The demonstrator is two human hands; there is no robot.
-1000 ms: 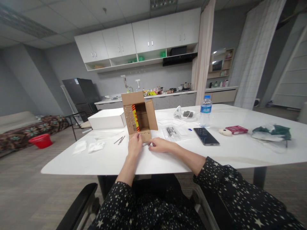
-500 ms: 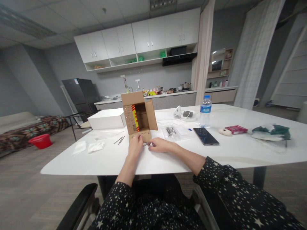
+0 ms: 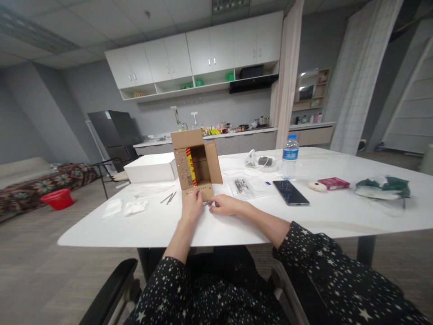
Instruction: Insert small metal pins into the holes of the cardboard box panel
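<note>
An opened cardboard box [image 3: 182, 174] stands on the white table, its opening facing me. Small shiny bits dot its left flap and its front flap [image 3: 204, 193], and a red-and-yellow strip [image 3: 191, 167] runs down beside the opening. My left hand [image 3: 192, 206] is closed in a pinch at the front flap; what its fingers hold is too small to name. On the right, my right hand [image 3: 226, 205] rests on the table with curled fingers around a thin metal piece [image 3: 205, 203], which points toward my left hand. Metal tools [image 3: 168, 197] lie left of the box.
Left are a white box [image 3: 149, 168] and small white packets [image 3: 135, 207]. Right are a clear plastic pack [image 3: 241, 187], a phone [image 3: 290, 192], a water bottle [image 3: 290, 155], a white device with a cable [image 3: 265, 162], a pink box [image 3: 333, 183] and a green-and-white bundle [image 3: 382, 187].
My left hand has shifted very slightly at the front flap. My right hand and the box look the same.
</note>
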